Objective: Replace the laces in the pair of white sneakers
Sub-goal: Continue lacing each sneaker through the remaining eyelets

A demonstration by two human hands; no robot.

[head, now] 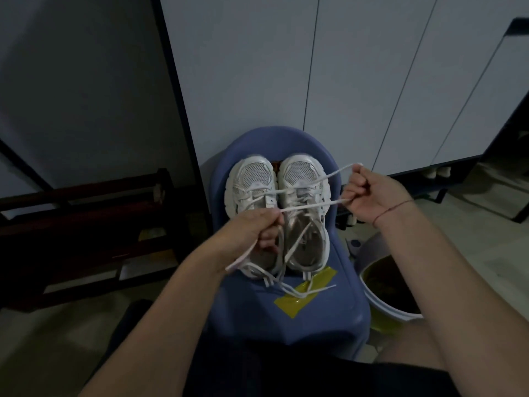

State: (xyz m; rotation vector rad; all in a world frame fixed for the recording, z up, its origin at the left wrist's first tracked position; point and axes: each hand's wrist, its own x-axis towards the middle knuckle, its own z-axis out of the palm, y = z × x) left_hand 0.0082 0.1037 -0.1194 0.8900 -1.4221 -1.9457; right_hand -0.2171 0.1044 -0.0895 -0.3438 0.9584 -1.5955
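Both hands hold one white lace [313, 205], seen from the head camera looking down. The left hand [254, 229] pinches it between thumb and fingers. The right hand [369, 193], curled into a fist with a thin red thread [393, 210] at the wrist, grips it at 3 o'clock from the shoes. The lace runs taut between the hands, just above the pair of white sneakers [303, 179]. A second strand leaves the top of the right fist and runs down to the lacing.

The sneakers stand side by side, touching, toes toward 12 o'clock, on the seat of a blue plastic chair [332, 310]. Loose lace ends [297, 293] trail from the heels at 6 o'clock, over a strip of yellow tape [290, 306] stuck to the seat.

Pale cabinet doors [257, 67] stand behind the chair at 12 o'clock, and dark wooden furniture [86, 219] sits at 9 o'clock.

At 4 o'clock a white bucket [380, 306] stands on the pale floor [486, 253]. It holds something dark that cannot be made out.
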